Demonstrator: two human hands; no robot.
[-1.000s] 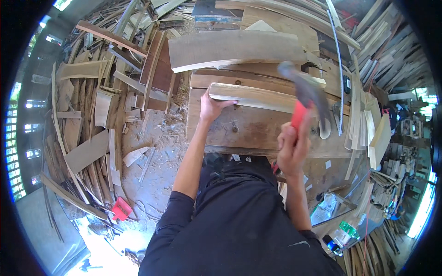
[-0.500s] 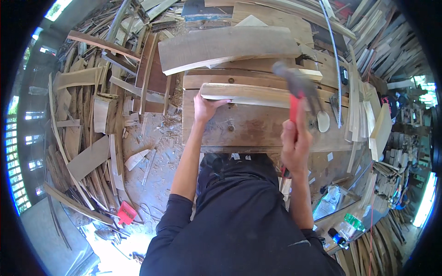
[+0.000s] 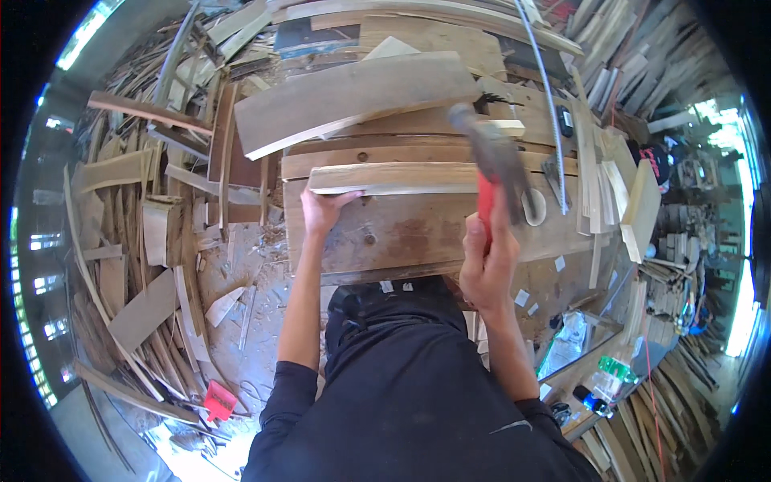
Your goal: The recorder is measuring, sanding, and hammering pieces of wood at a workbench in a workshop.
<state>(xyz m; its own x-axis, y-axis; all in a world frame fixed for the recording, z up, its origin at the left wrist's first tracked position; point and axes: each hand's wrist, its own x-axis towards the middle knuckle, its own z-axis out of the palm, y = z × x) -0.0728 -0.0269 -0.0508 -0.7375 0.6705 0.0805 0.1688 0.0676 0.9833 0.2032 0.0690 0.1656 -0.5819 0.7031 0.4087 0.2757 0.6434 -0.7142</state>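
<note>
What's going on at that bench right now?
Left hand pins pale plank on workbench. Right hand grips red-handled hammer, raised, blurred. Nothing between them.

Heaped wood offcuts (image 3: 136, 241), large curved board (image 3: 353, 100), metal rod (image 3: 546, 88), red scrap (image 3: 218, 399), green bottle (image 3: 614, 369)

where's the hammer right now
In the head view the hammer is right of centre, raised over the workbench in the right hand, its head above the right end of the pale plank that the left hand steadies.
</note>
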